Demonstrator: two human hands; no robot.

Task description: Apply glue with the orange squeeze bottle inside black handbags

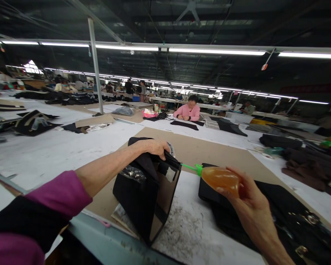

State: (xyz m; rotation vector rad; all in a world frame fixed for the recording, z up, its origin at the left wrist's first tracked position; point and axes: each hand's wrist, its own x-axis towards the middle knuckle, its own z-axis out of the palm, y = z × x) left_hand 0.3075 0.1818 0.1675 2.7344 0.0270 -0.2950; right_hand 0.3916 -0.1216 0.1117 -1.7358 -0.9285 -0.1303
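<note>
My right hand (246, 189) is wrapped round a squeeze bottle (219, 178) of amber liquid, probably glue, with a green cap and a long thin green nozzle. The nozzle points left, its tip at the edge of a black bag piece (138, 193); whether it touches I cannot tell. With fingers closed, my left hand (156, 148) grips the top edge of this bag piece and bends it. The piece stands folded on the table, its tan inner side showing at the right. Crumpled clear plastic (134, 173) lies against its black outer face.
Black pieces with metal fittings (303, 217) lie at the right, under and beyond my right hand. Tan board (209, 147) covers part of the white table. Across it sits a person in pink (189, 110). A metal post (95, 66) rises at the left.
</note>
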